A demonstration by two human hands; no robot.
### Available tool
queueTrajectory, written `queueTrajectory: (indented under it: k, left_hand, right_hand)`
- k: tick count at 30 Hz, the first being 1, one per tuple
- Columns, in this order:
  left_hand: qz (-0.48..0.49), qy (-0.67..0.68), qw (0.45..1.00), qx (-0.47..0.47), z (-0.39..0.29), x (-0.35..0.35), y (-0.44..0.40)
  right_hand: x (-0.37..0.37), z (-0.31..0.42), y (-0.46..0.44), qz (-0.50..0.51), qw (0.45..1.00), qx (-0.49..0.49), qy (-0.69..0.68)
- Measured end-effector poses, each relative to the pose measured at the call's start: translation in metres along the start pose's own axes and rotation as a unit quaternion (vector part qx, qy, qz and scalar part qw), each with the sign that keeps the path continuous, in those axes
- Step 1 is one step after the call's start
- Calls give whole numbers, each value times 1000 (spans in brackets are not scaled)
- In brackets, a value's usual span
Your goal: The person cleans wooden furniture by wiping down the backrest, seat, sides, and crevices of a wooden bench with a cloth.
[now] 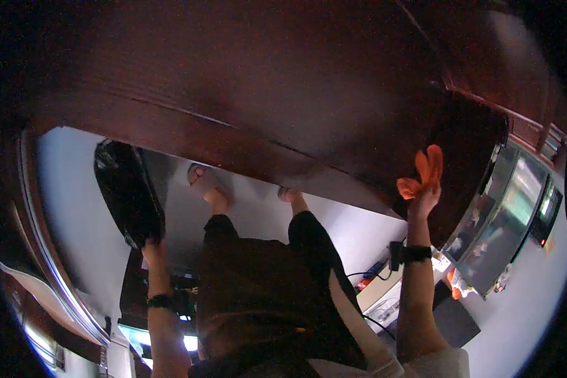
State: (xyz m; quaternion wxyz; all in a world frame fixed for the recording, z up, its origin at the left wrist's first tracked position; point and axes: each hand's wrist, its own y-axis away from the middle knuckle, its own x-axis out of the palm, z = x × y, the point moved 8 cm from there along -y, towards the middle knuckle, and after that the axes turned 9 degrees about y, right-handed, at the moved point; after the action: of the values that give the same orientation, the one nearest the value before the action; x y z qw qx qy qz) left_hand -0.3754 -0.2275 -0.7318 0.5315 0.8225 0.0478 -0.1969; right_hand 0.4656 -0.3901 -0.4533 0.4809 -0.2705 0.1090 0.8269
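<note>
My left hand [154,248] hangs low at the left, closed on the top of a black plastic bag [129,192]. The bag is long and shiny, and its contents are hidden. My right hand [426,198] is raised at the right, its fingers wrapped round a crumpled orange cloth [429,165]. Folds of the cloth stick out above the hand. Behind it stands a dark brown wooden surface [283,107]; whether the cloth touches the wood I cannot tell.
My sandalled feet [203,179] are on the pale floor [246,195] below the wood's edge. At the right is a glass-fronted cabinet [501,211]. Cables and small items lie on a pale shelf [381,296] beside my right arm. A curved metal-edged frame [44,236] is at the left.
</note>
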Motion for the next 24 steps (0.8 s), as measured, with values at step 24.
queueTrajectory:
  k: [24]
  left_hand:
    - [198,-492,799,285,-230,183,92]
  right_hand:
    - [108,-57,-84,-132,879,-112,445]
